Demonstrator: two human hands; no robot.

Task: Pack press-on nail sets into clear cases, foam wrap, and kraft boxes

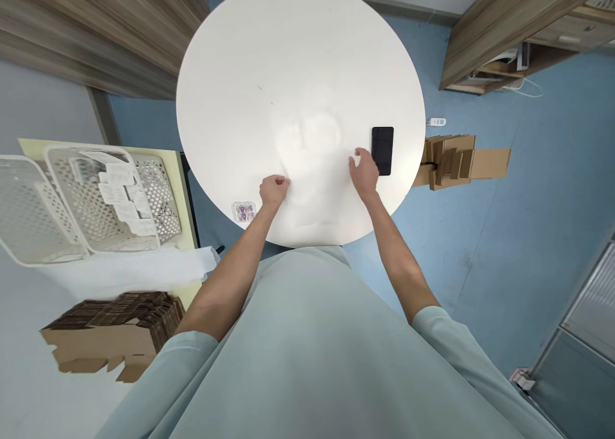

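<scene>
My left hand (273, 190) is over the near part of a round white table (298, 48), its thumb and fingers pinched together. Whatever is between those fingertips is too faint to make out; pale sheen and faint creases show on the white surface beside them. My right hand (364, 172) has its thumb and fingers curved apart, with nothing visible between them. Just beyond it lies a black flat device (382, 150), like a phone or small tablet. A small clear box with purple pieces (244, 211) rests by the table's edge, left of my left hand.
White perforated baskets (103, 198), one holding paper slips, stand at the left on a pale yellow surface (185, 215). Folded cardboard (113, 336) is stacked below them. More cardboard boxes (451, 162) and a white power strip (437, 122) are right of the table, near a wooden cabinet (509, 29).
</scene>
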